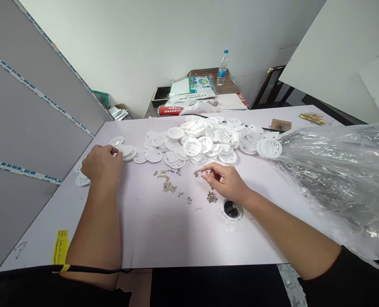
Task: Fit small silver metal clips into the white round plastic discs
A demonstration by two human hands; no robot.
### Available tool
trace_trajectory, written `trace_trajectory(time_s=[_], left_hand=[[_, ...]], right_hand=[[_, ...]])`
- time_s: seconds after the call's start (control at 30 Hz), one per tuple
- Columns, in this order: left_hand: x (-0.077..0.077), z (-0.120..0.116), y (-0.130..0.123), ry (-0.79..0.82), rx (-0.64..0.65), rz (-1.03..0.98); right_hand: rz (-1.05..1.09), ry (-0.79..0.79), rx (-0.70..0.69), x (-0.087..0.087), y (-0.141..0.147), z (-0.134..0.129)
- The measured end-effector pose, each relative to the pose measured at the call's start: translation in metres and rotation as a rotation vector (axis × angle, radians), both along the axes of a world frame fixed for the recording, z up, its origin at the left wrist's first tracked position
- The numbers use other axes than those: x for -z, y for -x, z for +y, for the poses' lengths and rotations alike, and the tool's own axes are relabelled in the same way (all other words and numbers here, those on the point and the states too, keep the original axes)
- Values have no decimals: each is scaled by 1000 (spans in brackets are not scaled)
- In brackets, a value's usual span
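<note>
My left hand (101,164) is closed at the left of the table, beside several white plastic discs. A thin, shiny metal tool (114,146) sticks up from its fingers; the rest of it is hidden. My right hand (223,179) has thumb and index finger drawn together over the small metal pieces (196,173); whatever is between the tips is too small to make out. More small metal pieces (168,186) lie scattered between my hands. Behind them spreads a heap of round white plastic discs (192,147), some slotted.
A round black-centred fitting (232,209) sits in the table by my right wrist. Clear plastic sheeting (343,170) covers the right side. Gold-coloured pieces (312,118) and a brown card (281,125) lie at the back right. A water bottle (222,68) stands beyond the table.
</note>
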State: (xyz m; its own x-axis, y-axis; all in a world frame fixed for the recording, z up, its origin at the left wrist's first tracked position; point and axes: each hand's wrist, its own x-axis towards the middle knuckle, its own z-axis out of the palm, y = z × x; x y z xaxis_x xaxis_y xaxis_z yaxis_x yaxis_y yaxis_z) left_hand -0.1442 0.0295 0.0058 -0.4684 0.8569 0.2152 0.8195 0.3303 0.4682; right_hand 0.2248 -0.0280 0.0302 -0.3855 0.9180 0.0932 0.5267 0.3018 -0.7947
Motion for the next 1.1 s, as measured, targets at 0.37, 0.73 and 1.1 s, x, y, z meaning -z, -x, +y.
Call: trace_trajectory(time_s=[0.37, 0.73, 1.1], left_hand=[[-9, -5, -43, 57, 162, -107], [5, -26, -116, 86, 411, -36], [10, -18, -107, 168, 313, -1]], right_hand=[[-16, -21, -6, 0, -2, 1], [-4, -23, -11, 1, -1, 2], [7, -48, -41, 0, 1, 1]])
